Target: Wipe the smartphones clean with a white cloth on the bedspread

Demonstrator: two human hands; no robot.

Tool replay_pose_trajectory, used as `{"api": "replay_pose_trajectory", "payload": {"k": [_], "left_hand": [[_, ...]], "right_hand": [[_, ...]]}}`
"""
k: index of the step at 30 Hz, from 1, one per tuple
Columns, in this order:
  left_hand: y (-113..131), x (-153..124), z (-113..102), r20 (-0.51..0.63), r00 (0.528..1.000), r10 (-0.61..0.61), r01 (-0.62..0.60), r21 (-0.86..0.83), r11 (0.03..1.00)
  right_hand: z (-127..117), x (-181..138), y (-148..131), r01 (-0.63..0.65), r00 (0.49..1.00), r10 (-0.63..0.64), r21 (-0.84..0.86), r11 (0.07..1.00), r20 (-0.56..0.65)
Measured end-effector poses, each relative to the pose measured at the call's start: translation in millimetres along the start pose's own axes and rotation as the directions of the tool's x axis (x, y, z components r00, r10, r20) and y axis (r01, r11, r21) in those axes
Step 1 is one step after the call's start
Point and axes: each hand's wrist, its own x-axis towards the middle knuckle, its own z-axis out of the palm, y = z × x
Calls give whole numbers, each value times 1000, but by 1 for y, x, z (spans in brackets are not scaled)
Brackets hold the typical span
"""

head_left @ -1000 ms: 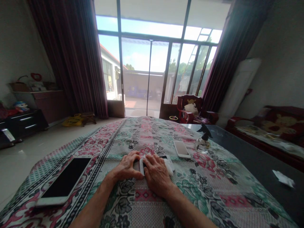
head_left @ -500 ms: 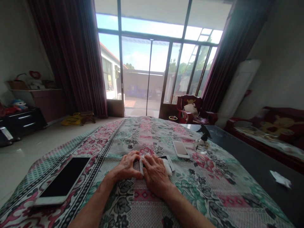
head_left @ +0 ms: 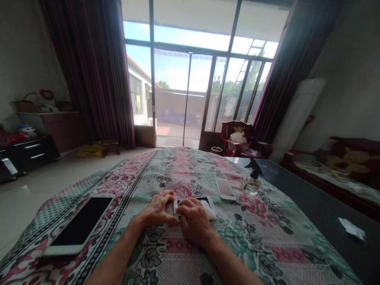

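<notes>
While the left hand (head_left: 158,209) clasps one end of a white smartphone (head_left: 204,199) flat on the floral tablecloth (head_left: 190,257), thumb and fingers at opposite edges, the right hand (head_left: 194,217) lies across it, fingers bent together; whether they pinch the soft-looking white cloth (head_left: 210,212) is hidden. The phone should be light, rigid, slick and breakable, best held by its rims.

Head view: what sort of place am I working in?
Probably a living room in a home: a dark red armchair stands near the glass doors, long purple curtains hang beside them, and a flowered cloth is spread in front.
</notes>
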Motion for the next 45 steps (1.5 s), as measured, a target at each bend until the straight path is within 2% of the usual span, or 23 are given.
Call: {"api": "replay_pose_trajectory", "payload": {"k": [14,24,31,40,45], "left_hand": [[4,-2,-4,18,1000,-15,15,-2,1000],[-6,1,1,12,1000,10,-10,-21,1000],[-7,1,1,28,999,21,-20,-18,1000],[-17,2,2,40,998,50,-48,-53,997],[-11,-1,-1,41,998,40,-38,-40,998]], "right_hand": [[-3,-3,-2,20,1000,-20,23,1000,11],[-1,5,-4,-13,1000,14,-14,1000,14],[-6,-5,-4,9,1000,-10,42,999,14],[-7,-9,-6,37,999,-37,-18,999,21],[-12,-13,-5,98,993,-95,-27,995,72]]}}
